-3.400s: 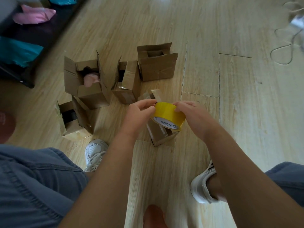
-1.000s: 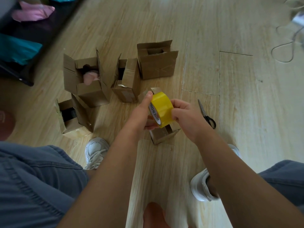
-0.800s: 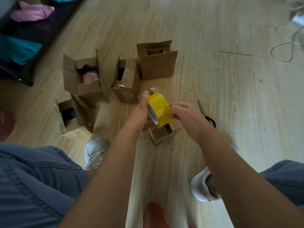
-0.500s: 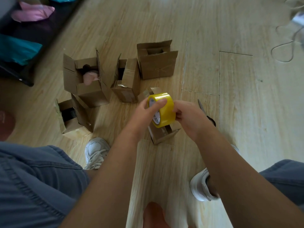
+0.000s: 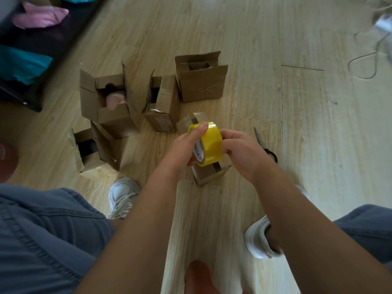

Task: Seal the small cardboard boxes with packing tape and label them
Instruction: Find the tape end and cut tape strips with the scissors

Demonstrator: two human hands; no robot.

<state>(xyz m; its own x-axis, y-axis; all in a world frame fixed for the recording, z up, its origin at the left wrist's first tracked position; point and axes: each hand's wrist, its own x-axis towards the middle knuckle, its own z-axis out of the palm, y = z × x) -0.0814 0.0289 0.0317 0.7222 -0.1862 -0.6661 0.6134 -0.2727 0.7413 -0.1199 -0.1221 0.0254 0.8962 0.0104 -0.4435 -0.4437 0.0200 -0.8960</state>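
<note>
- We hold the tape roll (image 5: 212, 143) in mid-air over a small box (image 5: 209, 175).
- Our left hand (image 5: 182, 149) grips its 9 o'clock side; our right hand (image 5: 240, 149) pinches at 3 o'clock.
- Its open core faces 8 o'clock.

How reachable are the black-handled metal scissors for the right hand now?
Probably yes: the black-handled metal scissors lie on open floor beside the right hand, though its fingers hold the yellow tape roll.

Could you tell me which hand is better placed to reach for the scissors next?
Probably the right hand: the scissors lie just beside it on its right, whereas the left hand grips the yellow tape roll on the far side from them.
</note>
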